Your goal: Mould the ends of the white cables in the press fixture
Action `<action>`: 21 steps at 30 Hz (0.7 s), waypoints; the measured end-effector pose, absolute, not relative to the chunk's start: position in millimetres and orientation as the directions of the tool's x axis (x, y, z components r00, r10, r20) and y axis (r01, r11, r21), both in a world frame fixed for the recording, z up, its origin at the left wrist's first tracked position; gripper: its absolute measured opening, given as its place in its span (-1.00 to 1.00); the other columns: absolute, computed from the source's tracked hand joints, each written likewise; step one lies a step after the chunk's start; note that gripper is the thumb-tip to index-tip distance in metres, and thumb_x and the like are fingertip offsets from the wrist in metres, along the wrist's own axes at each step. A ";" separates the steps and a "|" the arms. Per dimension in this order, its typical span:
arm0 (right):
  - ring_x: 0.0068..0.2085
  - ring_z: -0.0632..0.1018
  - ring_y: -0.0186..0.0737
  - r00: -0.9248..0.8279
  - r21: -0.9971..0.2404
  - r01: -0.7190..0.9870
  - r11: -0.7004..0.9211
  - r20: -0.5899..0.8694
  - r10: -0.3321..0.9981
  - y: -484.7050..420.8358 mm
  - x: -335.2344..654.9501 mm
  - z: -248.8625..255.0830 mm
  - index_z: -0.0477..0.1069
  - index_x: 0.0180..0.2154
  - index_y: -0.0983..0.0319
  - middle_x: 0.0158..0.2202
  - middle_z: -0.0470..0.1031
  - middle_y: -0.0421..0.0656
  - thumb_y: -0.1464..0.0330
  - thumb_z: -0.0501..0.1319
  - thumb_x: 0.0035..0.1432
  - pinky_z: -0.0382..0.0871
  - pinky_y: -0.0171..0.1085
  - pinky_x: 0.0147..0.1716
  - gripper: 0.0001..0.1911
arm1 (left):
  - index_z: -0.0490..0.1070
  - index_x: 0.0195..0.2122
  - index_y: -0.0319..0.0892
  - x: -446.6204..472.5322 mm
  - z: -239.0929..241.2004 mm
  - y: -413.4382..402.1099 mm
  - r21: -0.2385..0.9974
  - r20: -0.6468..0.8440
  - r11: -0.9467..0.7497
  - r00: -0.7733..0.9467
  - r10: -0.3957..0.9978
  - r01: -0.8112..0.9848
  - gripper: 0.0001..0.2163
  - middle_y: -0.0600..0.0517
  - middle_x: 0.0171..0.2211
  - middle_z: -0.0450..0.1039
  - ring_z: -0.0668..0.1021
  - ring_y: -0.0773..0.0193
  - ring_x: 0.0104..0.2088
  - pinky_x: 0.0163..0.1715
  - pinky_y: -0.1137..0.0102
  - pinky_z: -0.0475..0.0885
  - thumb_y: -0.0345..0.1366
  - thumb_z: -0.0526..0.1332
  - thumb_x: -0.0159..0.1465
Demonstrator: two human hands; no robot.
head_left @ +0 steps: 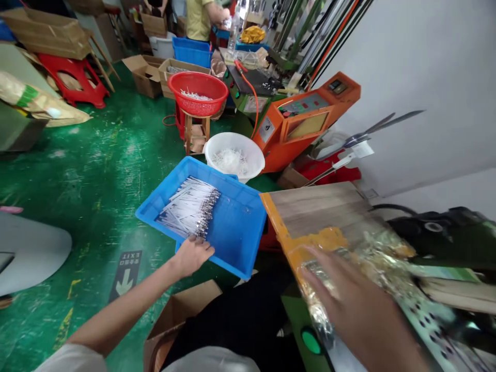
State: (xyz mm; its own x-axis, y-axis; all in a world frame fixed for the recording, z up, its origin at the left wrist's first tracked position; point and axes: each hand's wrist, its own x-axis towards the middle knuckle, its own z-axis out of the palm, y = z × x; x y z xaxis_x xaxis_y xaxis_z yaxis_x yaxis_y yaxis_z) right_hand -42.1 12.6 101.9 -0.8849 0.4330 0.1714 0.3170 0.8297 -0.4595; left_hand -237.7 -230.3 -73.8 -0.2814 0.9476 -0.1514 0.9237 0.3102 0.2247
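Left hand at tub, right hand over bench.
I see rods in the tub; left fingers curl at its rim, whether gripping I can't tell; blurred right fingers spread apart.

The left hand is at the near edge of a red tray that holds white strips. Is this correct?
The colour is wrong: the head view shows a blue tray. The left hand is at its near edge, and white strips lie inside.
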 end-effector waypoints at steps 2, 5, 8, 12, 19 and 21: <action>-0.08 0.56 0.03 -0.998 -0.294 0.059 0.954 -0.007 0.060 -20.5 -131.1 78.9 0.48 0.00 0.11 -0.09 0.55 -0.02 0.27 0.13 0.34 0.43 -0.01 -0.10 -0.74 | 0.41 -0.20 -0.16 -236.6 -72.9 -245.9 0.227 -0.156 0.270 -0.239 0.958 0.936 -0.86 -0.03 -0.27 0.50 0.51 0.19 -0.26 -0.28 0.28 0.26 -0.48 0.10 0.33; -0.01 0.53 0.06 -0.953 -0.173 -0.125 0.977 -0.254 -0.167 -66.9 -259.0 30.0 0.50 -0.07 0.26 -0.08 0.54 0.04 0.41 0.08 0.33 0.37 -0.02 -0.01 -0.75 | 0.41 -0.23 -0.15 -235.3 -72.5 -266.5 0.219 -0.166 0.202 -0.167 0.972 0.955 -0.92 0.00 -0.30 0.49 0.48 0.21 -0.28 -0.30 0.26 0.24 -0.42 0.13 0.35; 0.04 0.51 0.07 -0.940 -0.198 -0.081 0.977 -0.310 -0.141 -90.9 -340.0 -23.0 0.49 -0.02 0.34 0.01 0.51 0.11 0.44 0.10 0.30 0.34 -0.01 0.04 -0.72 | 0.38 -0.28 -0.15 -236.2 -76.0 -285.3 0.209 -0.147 0.089 -0.059 0.987 0.974 -0.94 0.03 -0.36 0.47 0.46 0.21 -0.32 -0.32 0.25 0.23 -0.36 0.15 0.36; 0.13 0.43 0.03 -0.950 -0.264 -0.061 0.963 -0.281 -0.137 -103.1 -366.3 -79.5 0.48 0.02 0.31 0.08 0.47 0.08 0.46 0.08 0.32 0.26 0.00 0.12 -0.69 | 0.36 -0.33 -0.15 -240.3 -80.5 -301.1 0.224 -0.151 -0.024 0.059 0.987 0.974 -0.88 0.04 -0.40 0.45 0.46 0.20 -0.34 -0.34 0.27 0.25 -0.36 0.13 0.38; 0.14 0.36 0.01 -0.982 -0.270 -0.059 0.961 -0.155 -0.104 -114.8 -339.2 -105.4 0.46 0.01 0.41 0.12 0.39 0.10 0.49 -0.11 0.39 0.17 -0.03 0.17 -0.59 | 0.45 0.04 -0.06 -252.7 -37.5 -291.7 0.782 -0.192 0.264 -0.184 0.964 0.565 -0.60 -0.11 -0.01 0.50 0.49 -0.02 0.02 0.06 0.14 0.34 -0.08 0.32 0.19; 0.18 0.31 0.00 -0.989 -0.272 -0.031 0.962 -0.130 -0.068 -110.2 -331.3 -104.7 0.48 0.00 0.40 0.22 0.29 0.11 0.48 -0.10 0.39 0.15 -0.06 0.19 -0.59 | 0.43 0.08 -0.07 -264.7 -26.1 -284.7 0.890 -0.300 0.417 -0.448 0.842 0.188 -0.55 -0.14 0.13 0.41 0.42 -0.02 0.15 0.13 0.17 0.31 -0.03 0.30 0.20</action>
